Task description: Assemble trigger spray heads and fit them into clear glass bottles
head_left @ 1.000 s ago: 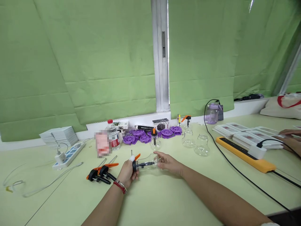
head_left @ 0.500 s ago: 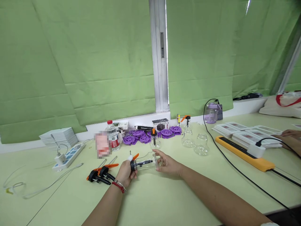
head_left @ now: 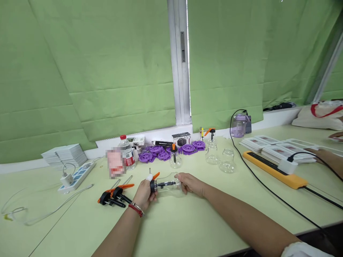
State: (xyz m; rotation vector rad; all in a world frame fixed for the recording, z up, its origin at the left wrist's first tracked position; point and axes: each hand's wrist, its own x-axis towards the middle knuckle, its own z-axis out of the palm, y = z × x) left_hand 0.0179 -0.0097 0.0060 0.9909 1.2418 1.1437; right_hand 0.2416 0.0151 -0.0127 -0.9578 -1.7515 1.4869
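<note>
Clasping black lid (head_left: 152,186) in left grip (head_left: 144,193), clear jar (head_left: 170,192) apparently in right grip (head_left: 191,184), near orange-handled lids (head_left: 106,198) at nine o'clock.

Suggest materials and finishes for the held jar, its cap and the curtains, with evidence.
Jar: glass or clear plastic, glossy; the table shows through. Cap: probably plastic, evenly black; too small to judge its finish. Curtains: likely matt fabric, softly creased.

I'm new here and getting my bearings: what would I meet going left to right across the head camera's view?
White stack, bottle, left hand, held jar, right hand, lidless jar, lilac jug, orange power strip, tote bag.
</note>
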